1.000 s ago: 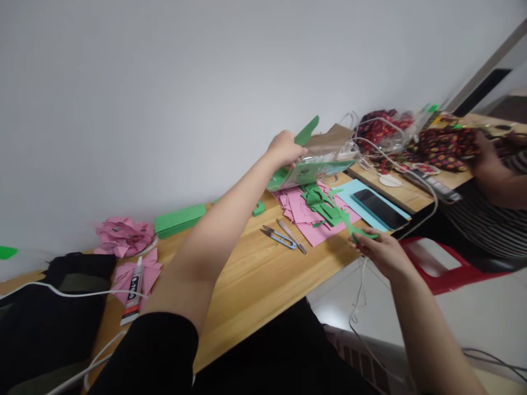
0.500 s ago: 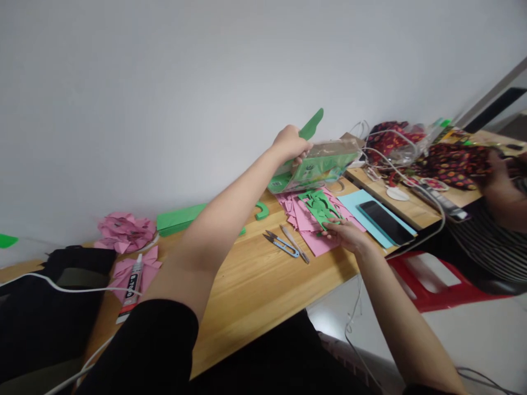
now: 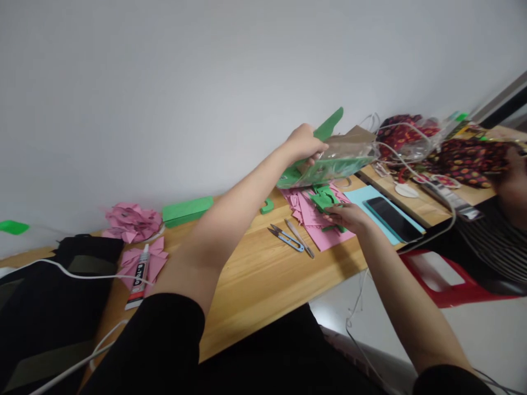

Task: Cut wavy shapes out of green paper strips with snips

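My left hand (image 3: 304,144) is closed on the upper edge of a clear and green plastic packet (image 3: 341,167), which stands tilted near the wall. A green flap (image 3: 330,124) sticks up beyond its fingers; I cannot tell whether it belongs to the packet. My right hand (image 3: 348,216) pinches a green cut-out sheet (image 3: 324,199) with curved openings, just below the packet. Under that sheet lies a pile of pink paper pieces (image 3: 307,211). Blue thread snips (image 3: 288,238) and a pen-like tool (image 3: 300,238) lie to the left of the pile.
Leftward are a green block (image 3: 187,211), a green curved piece (image 3: 267,206), a pink paper flower (image 3: 134,222) and a glue tube (image 3: 138,277). A phone (image 3: 393,218) rests on light blue paper (image 3: 362,196) at right. A cable (image 3: 447,211) trails near a co-worker's arm (image 3: 513,184).
The view has shifted slightly, moving most things rightward. The green sheet in my right hand has risen towards the packet and tilted. My left hand keeps its hold on the packet.
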`<action>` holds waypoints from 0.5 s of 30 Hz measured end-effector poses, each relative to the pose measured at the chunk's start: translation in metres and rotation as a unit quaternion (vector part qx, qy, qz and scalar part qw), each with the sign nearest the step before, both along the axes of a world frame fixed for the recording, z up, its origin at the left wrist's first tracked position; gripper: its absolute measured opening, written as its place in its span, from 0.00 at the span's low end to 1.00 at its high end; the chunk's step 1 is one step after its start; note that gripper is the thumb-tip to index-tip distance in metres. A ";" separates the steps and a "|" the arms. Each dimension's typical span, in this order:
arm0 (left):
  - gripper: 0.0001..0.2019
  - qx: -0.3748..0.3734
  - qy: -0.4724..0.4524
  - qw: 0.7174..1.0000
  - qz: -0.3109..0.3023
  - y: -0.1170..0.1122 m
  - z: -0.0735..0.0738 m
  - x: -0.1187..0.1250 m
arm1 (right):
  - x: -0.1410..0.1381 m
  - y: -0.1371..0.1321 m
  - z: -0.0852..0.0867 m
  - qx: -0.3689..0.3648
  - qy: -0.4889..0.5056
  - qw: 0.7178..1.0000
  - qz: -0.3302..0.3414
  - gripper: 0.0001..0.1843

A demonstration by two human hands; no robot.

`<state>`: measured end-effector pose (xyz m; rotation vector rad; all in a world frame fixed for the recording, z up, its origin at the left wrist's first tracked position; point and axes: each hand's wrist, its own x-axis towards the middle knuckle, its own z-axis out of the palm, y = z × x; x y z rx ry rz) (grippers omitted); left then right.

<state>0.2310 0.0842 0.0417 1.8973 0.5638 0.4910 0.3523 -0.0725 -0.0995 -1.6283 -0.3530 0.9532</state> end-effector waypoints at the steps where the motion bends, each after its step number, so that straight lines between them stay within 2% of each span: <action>1: 0.07 0.002 0.009 1.000 -0.014 -0.003 -0.003 -0.001 | -0.001 -0.001 0.001 -0.016 0.011 1.000 0.000 0.19; 5: 0.11 0.003 0.051 0.997 -0.053 -0.021 -0.025 -0.004 | -0.006 -0.017 0.007 -0.060 0.026 0.998 -0.012 0.19; 9: 0.15 -0.021 0.091 0.992 -0.080 -0.046 -0.057 -0.008 | -0.013 -0.042 0.011 -0.084 0.007 0.996 -0.033 0.17; 12: 0.16 -0.067 0.115 0.987 -0.087 -0.063 -0.082 -0.017 | -0.018 -0.060 0.011 -0.103 -0.024 0.993 -0.046 0.17; 15: 0.17 -0.142 0.111 0.981 -0.074 -0.072 -0.100 -0.035 | -0.021 -0.076 0.006 -0.122 -0.071 0.989 -0.054 0.18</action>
